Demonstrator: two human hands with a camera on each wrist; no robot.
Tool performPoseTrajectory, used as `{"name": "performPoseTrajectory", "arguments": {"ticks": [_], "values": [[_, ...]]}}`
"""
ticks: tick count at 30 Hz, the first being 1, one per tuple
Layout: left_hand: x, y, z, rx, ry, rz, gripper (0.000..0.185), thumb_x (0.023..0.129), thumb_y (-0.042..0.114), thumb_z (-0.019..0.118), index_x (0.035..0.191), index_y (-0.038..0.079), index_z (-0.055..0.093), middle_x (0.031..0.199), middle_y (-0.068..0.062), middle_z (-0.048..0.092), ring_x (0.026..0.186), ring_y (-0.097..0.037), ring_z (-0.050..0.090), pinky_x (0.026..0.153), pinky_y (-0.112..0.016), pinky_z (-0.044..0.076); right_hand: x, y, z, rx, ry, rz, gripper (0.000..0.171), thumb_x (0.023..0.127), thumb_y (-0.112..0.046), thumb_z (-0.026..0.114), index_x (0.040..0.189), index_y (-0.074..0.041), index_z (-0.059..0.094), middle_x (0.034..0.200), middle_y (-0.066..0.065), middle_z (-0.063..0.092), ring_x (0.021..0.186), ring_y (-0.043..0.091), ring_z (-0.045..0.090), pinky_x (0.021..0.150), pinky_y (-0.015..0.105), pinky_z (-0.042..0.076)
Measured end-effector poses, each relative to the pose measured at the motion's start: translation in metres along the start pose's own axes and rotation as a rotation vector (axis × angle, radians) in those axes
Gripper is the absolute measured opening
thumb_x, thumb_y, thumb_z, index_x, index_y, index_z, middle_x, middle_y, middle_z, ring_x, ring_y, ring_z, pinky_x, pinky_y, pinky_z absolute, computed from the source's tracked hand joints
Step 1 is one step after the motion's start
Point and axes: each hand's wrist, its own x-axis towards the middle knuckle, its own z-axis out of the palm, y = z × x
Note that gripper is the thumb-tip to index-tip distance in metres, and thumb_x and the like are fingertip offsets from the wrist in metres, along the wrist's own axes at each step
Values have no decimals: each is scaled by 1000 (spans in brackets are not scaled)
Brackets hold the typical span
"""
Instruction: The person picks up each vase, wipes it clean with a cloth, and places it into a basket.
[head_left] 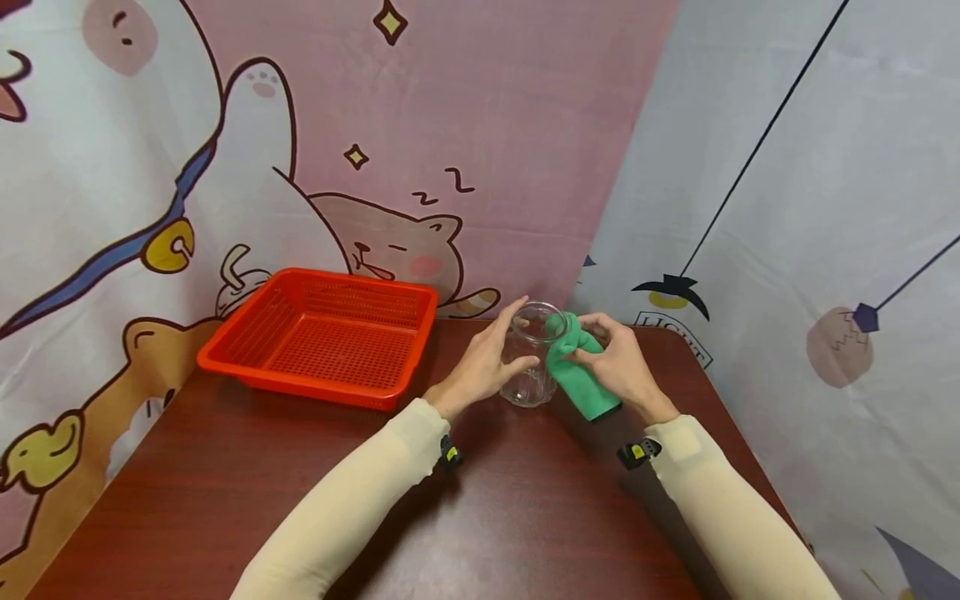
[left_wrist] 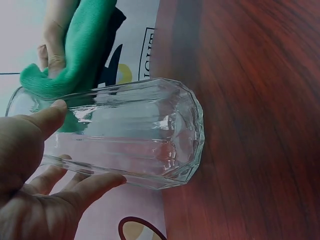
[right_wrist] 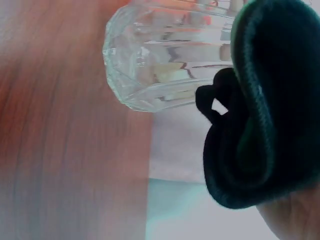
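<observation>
The word "LIGHT" [head_left: 663,322] reads on the printed wall hanging [head_left: 750,250], with "Z" shapes [head_left: 459,179] above a sleeping bear. Below, a clear faceted glass jar [head_left: 528,387] stands upright toward the wooden table's [head_left: 525,517] far edge, right of a red plastic basket [head_left: 322,390]. The left hand [head_left: 483,358] grips the jar, thumb opposite fingers; the right hand [head_left: 618,362] pinches a green cloth [head_left: 588,383] against its rim, partly hiding it.

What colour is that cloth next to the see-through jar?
The cloth is green; the head view shows it best.
</observation>
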Motion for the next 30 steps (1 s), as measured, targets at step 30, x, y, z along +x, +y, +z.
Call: {"name": "performPoseTrajectory", "arguments": {"ticks": [30], "values": [[0, 3, 0, 10, 2, -5, 105, 104, 21, 91, 185, 21, 25, 178, -16, 55, 155, -40, 66, 132, -56, 53, 2, -2, -8, -18, 63, -49, 57, 103, -16, 92, 157, -19, 75, 139, 19, 83, 96, 2, 80, 78, 22, 65]]}}
